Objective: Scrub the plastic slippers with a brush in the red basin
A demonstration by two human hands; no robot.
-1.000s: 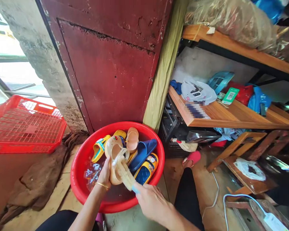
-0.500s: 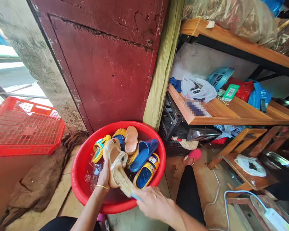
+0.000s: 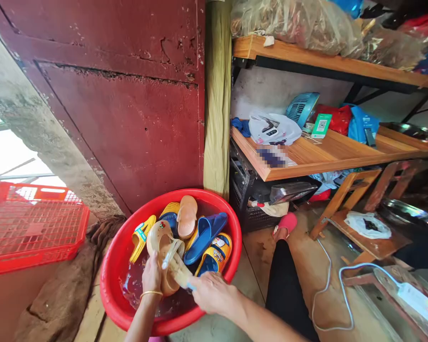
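Observation:
A red basin (image 3: pixel 107 266) holds water and several sandals. My left hand (image 3: pixel 152 275) grips the side of a beige clog (image 3: pixel 156 236) over the basin. Closed round the blue handle of a brush (image 3: pixel 180 271) is my right hand (image 3: pixel 210 290); the pale bristles lie against the clog's opening, near its strap. Behind the clog are a tan sandal (image 3: pixel 187 217) and a blue slipper (image 3: pixel 206 239). Yellow-and-blue sandals (image 3: pixel 216 251) rest at the right, and a yellow one (image 3: pixel 141 237) leans at the left.
A red plastic crate (image 3: pixel 32 228) stands at the left beside brown cloth (image 3: pixel 53 294). Behind the basin is a dark red door (image 3: pixel 128 118). On the right are a wooden shelf (image 3: pixel 306 159) with bags and a fan, a wooden chair (image 3: pixel 367 237), and a white cable (image 3: pixel 345 304).
The camera view has turned to the right, so the door and crate sit further left. The brush has shifted slightly on the clog, with both hands still holding their things.

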